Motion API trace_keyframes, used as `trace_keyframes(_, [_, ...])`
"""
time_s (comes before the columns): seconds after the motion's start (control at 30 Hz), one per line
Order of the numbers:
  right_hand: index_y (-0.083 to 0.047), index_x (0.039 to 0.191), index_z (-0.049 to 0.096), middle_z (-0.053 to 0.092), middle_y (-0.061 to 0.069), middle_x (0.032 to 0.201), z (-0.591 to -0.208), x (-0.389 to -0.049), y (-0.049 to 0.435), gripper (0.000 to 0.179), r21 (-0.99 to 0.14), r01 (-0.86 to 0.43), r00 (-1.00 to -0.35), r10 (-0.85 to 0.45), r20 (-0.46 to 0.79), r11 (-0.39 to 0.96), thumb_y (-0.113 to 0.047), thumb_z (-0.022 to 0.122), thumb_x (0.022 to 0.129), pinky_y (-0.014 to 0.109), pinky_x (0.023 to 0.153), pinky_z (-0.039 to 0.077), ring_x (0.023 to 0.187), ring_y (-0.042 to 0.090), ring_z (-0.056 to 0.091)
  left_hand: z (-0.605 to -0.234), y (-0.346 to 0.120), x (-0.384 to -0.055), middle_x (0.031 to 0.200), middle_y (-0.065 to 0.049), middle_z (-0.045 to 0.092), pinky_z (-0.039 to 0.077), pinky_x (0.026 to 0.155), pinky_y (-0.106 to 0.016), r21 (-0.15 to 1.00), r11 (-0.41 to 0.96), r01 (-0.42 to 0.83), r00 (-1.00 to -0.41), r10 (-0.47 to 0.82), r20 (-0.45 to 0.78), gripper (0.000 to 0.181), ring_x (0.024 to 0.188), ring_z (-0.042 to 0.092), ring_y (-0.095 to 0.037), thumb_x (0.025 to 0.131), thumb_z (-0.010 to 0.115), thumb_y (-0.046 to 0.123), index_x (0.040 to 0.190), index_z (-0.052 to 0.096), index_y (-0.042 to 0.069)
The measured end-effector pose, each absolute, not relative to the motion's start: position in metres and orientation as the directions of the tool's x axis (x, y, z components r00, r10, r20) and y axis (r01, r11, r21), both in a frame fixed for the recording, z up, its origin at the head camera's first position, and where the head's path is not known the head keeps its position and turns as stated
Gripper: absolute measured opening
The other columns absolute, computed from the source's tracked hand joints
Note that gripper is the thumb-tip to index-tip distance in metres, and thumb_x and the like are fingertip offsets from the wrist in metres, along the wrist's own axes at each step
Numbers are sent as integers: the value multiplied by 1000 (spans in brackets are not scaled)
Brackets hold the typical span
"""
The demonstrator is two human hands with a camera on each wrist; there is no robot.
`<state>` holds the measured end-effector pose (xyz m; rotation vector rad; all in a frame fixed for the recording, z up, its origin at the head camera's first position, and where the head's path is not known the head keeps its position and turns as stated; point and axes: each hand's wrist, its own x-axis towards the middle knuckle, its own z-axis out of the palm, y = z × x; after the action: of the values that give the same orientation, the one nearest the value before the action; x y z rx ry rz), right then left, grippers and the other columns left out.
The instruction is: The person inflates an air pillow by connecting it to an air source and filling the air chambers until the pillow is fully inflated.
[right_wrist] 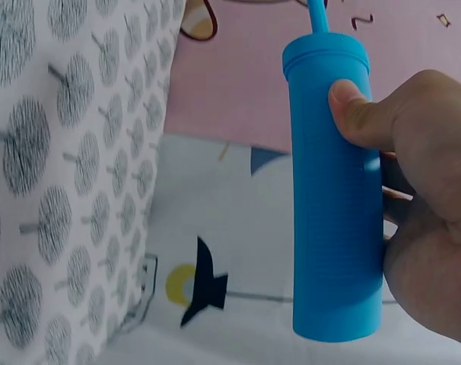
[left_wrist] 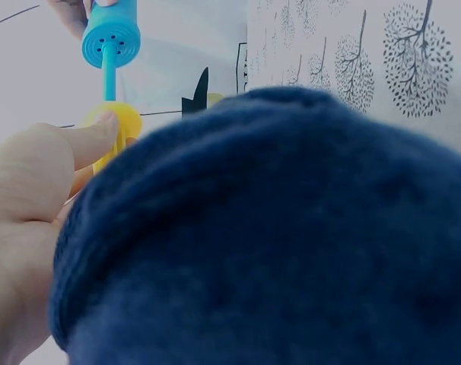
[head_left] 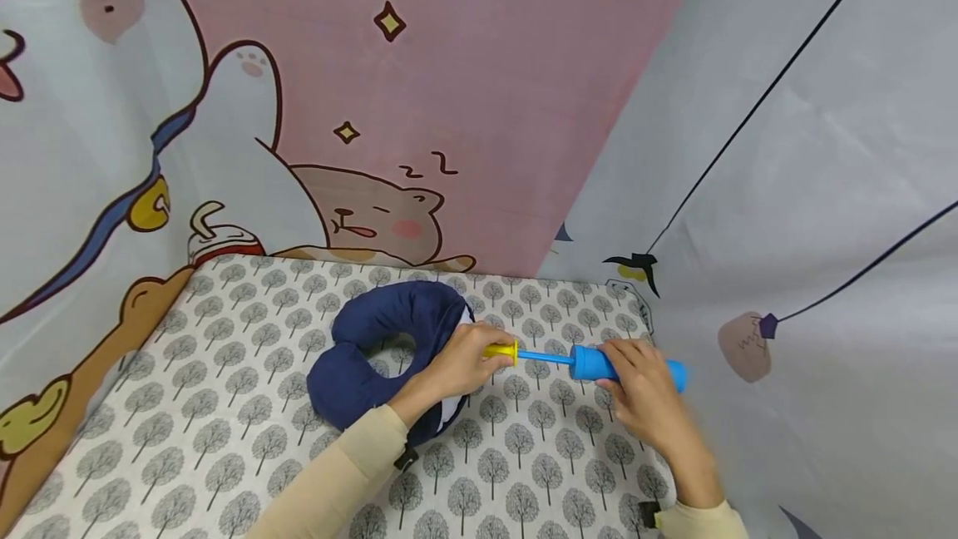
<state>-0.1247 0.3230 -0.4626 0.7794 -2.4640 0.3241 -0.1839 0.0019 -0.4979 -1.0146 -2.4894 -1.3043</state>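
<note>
A hand pump has a blue barrel (right_wrist: 337,198), a thin blue rod (head_left: 545,357) drawn out of it, and a yellow end piece (head_left: 503,351). My right hand (head_left: 645,389) grips the barrel, its thumb along the side in the right wrist view. My left hand (head_left: 466,360) pinches the yellow end piece between thumb and fingers. Under and beside the left hand lies a navy U-shaped neck pillow (head_left: 382,306), with a white patch (head_left: 451,410) on its right side. Its dark fabric fills much of the left wrist view. Whether the yellow piece touches the pillow is hidden.
The pillow rests on a table covered with a white tree-print cloth (head_left: 224,431). A pink and white cartoon curtain (head_left: 516,106) hangs behind it, and a pale curtain (head_left: 823,273) stands close on the right, near the barrel's end.
</note>
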Motion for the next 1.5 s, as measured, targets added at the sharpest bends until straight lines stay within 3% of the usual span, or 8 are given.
trace_keyframes(0.67, [8, 127, 75, 80, 24, 122, -478, -139, 263, 56, -19, -606, -660, -489, 570, 796, -3, 100, 78, 65, 98, 56, 112, 46, 70, -497, 0, -186, 111, -13, 85, 62, 83, -29, 669, 409, 621, -768, 491, 412, 24, 94, 75, -22, 100, 86, 11, 122, 85, 2])
trace_keyframes(0.93, [6, 127, 75, 79, 21, 124, -481, -141, 249, 56, -18, -598, -673, -490, 554, 801, -5, 101, 78, 61, 100, 55, 116, 44, 69, -512, 1, -193, 108, -11, 85, 57, 77, -23, 663, 372, 650, -746, 481, 461, 23, 89, 70, -12, 99, 88, 12, 120, 86, 5])
trace_keyframes(1.2, [3, 131, 75, 79, 21, 129, -483, -139, 270, 56, -33, -596, -687, -487, 539, 803, -8, 100, 82, 63, 102, 56, 119, 44, 70, -500, 1, -187, 117, -12, 86, 63, 85, -27, 682, 416, 601, -777, 503, 378, 25, 98, 77, -21, 101, 85, 11, 125, 85, 3])
trace_keyframes(1.5, [5, 133, 75, 77, 25, 130, -476, -134, 316, 57, -59, -582, -696, -459, 552, 811, -3, 98, 81, 68, 104, 53, 121, 49, 69, -503, 0, -192, 114, -8, 86, 63, 84, -26, 707, 398, 585, -784, 502, 366, 22, 96, 76, -18, 103, 84, 12, 124, 85, 7])
